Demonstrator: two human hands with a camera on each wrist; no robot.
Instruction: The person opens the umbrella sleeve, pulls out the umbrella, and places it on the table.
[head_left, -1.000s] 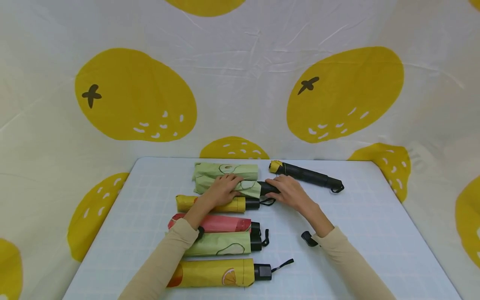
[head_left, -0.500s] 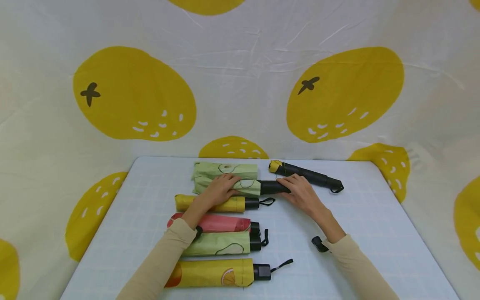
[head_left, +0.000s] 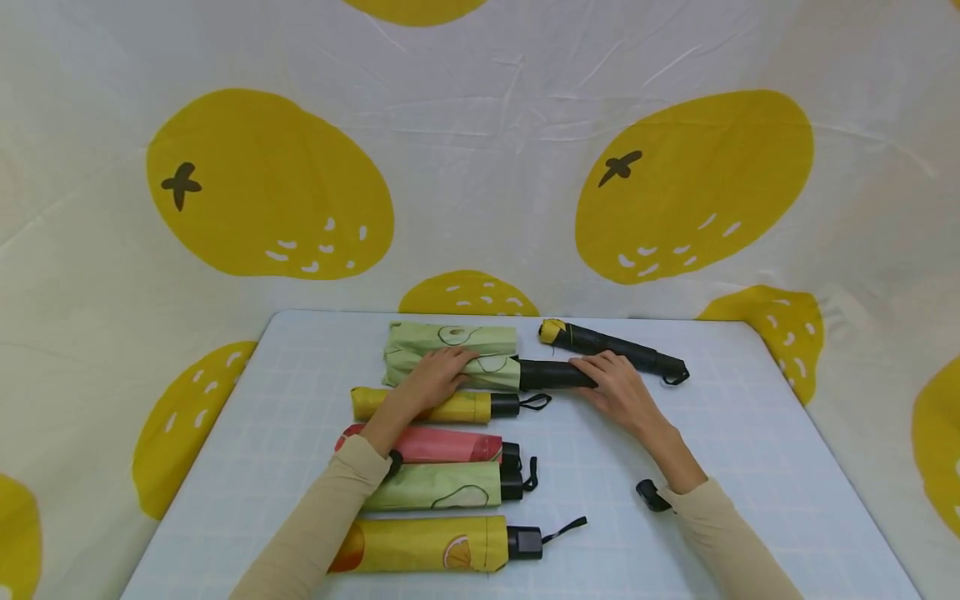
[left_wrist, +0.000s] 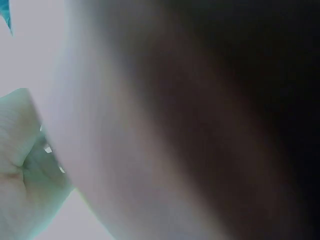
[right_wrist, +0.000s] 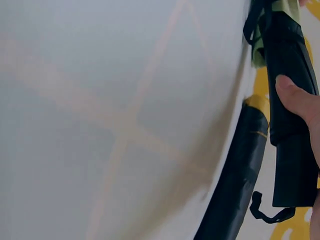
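Observation:
A black folding umbrella (head_left: 551, 375) sticks out to the right from a green avocado-print cover (head_left: 497, 375) near the table's back. My left hand (head_left: 435, 379) holds the cover, its fingers over the top. My right hand (head_left: 615, 387) grips the umbrella near its right end. In the right wrist view the thumb (right_wrist: 296, 97) lies along the black umbrella (right_wrist: 295, 170), whose strap (right_wrist: 270, 216) hangs by the end. The left wrist view is mostly blurred, with part of a hand (left_wrist: 30, 175) at its left edge.
Behind the cover lies another green avocado-print piece (head_left: 483, 338). A black umbrella with a yellow end (head_left: 615, 348) lies at back right. Nearer are a yellow umbrella (head_left: 472, 408), a pink one (head_left: 450, 445), a green one (head_left: 457, 487) and a large yellow one (head_left: 427, 546).
My right hand has moved to the right with the black umbrella, and a longer stretch of it shows outside the green cover. My left hand stays nearly in place on the cover.

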